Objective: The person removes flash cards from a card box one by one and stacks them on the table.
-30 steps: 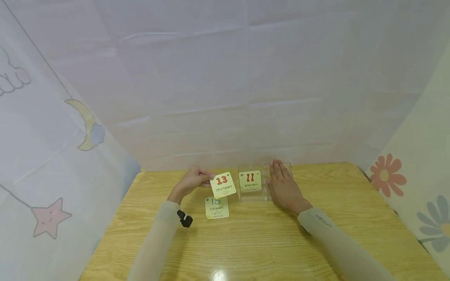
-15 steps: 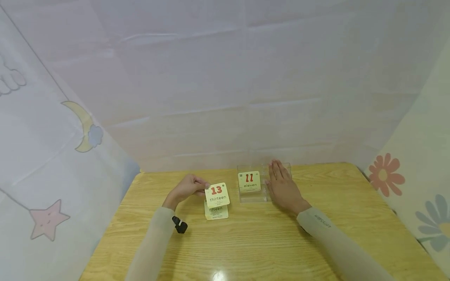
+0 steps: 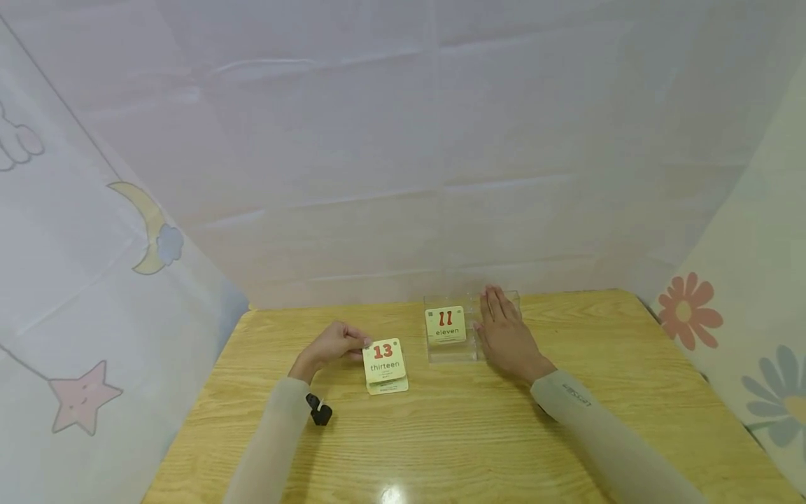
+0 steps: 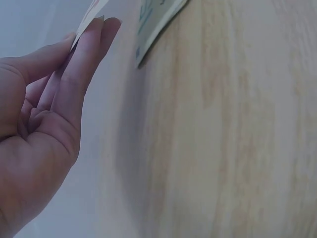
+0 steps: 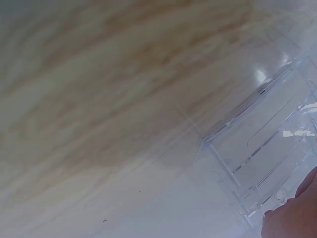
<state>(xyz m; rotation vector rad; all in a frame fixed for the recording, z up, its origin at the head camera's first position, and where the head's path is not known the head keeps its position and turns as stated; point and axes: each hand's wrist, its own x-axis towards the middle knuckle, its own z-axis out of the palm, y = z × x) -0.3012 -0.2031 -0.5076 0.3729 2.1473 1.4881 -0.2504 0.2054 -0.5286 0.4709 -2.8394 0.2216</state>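
Note:
My left hand pinches a pale yellow number card by its upper left corner; it reads 13, thirteen in red. Beneath it on the table lies the fifteen card, mostly covered. In the left wrist view the pinched card shows nearly edge-on between thumb and fingers, apart from the lower card. Fingers straight, my right hand rests flat on the right part of a clear plastic holder. An eleven card leans in the holder's left part. The right wrist view shows the holder's clear dividers.
The wooden table has its far edge right behind the holder. A pale cloth backdrop rises behind and on both sides, with printed moon, star and flowers. A black strap-on device sits at my left wrist.
My left hand has brought the thirteen card down and to the left, from above the fifteen card until it overlaps most of it. The right hand has stayed on the holder.

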